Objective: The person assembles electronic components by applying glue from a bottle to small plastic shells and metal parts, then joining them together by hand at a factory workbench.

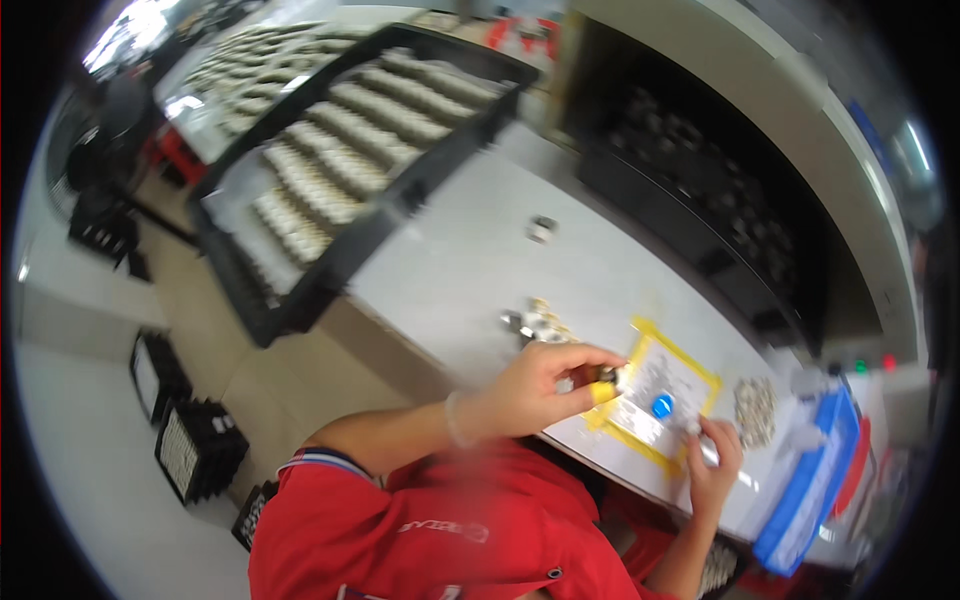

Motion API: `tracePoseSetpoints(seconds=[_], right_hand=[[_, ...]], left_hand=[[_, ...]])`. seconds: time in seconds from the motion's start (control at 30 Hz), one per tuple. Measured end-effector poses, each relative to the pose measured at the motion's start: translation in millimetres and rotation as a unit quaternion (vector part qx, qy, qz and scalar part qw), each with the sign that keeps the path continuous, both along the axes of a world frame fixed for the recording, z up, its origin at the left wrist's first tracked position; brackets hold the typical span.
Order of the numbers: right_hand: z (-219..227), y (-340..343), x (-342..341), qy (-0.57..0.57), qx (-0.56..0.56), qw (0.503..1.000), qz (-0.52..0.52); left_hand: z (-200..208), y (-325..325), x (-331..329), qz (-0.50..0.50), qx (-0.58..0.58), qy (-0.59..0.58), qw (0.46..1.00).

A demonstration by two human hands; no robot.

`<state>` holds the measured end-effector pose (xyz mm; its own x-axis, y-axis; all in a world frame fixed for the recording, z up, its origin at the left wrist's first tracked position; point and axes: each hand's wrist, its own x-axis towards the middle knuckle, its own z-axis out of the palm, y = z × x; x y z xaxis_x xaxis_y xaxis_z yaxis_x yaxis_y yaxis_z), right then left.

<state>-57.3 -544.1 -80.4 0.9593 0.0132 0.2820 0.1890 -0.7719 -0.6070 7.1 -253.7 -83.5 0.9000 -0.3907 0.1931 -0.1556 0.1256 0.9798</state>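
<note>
My left hand (540, 392) is closed over the table's near edge, with yellow tape round its thumb. Between thumb and fingers it pinches a small dark-and-white part (608, 376). My right hand (714, 468) is closed too, fingertips together around something small and whitish, too blurred to name. Between the hands lies a white sheet framed with yellow tape (645, 326). A round blue piece (662, 405) and scattered small bits rest on that sheet. Just beyond my left hand sits a group of small white-and-gold parts (543, 322).
At the left, a large black tray (375, 235) holds rows of white parts. One small part (541, 229) stands alone mid-table. A pile of small pale pieces (755, 410) and a blue bin (815, 480) are to the right. A dark, recessed bin (690, 200) lines the back.
</note>
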Motion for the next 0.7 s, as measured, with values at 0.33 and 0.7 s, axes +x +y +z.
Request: tracePoseSetpoints(seconds=[0.33,0.7], right_hand=[[3,21,40,-0.002,-0.044,0.992,0.118],[17,27,49,-0.001,-0.227,0.958,0.177]], left_hand=[[-34,-39,-28,-0.042,-0.195,0.260,0.945],[-37,-45,-28,-0.037,-0.175,0.233,0.956]])
